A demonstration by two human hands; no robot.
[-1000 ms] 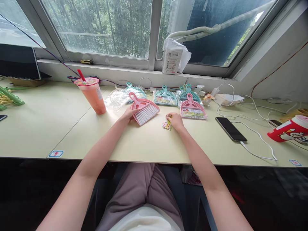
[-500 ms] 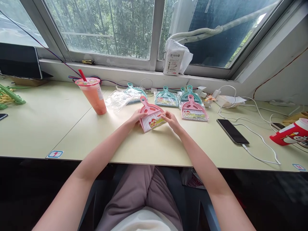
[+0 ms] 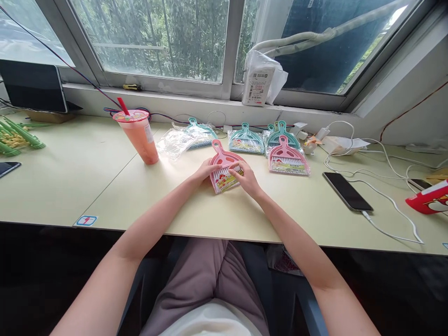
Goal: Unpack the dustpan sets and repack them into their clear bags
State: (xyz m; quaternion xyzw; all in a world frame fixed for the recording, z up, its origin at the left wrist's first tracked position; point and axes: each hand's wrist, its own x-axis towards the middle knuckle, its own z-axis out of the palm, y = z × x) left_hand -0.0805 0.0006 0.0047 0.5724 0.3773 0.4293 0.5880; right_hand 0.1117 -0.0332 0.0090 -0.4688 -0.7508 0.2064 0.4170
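A pink dustpan and brush set (image 3: pixel 224 158) with white bristles and a printed card is held tilted over the table in front of me. My left hand (image 3: pixel 206 171) grips its left edge, thumb on the front. The bent fingers of my right hand (image 3: pixel 247 177) press at the right side of the set, over the card and bristles. Just behind lie a clear plastic wrapper (image 3: pixel 171 144) and a teal set (image 3: pixel 200 133). Another teal set (image 3: pixel 246 140) in clear wrap is behind it, and a wrapped pink set (image 3: pixel 287 158) rests against teal ones (image 3: pixel 282 129).
A tall cup of pink drink (image 3: pixel 138 140) with a red straw stands at the left. To the right are a black phone (image 3: pixel 347 191) on a white charging cable (image 3: pixel 392 231) and a red cup (image 3: pixel 429 199). A tablet (image 3: pixel 33 86) stands at the far left.
My right fingers have moved inward onto the front of the pink set, from its right edge. My left hand keeps its hold. The whole view has shifted slightly.
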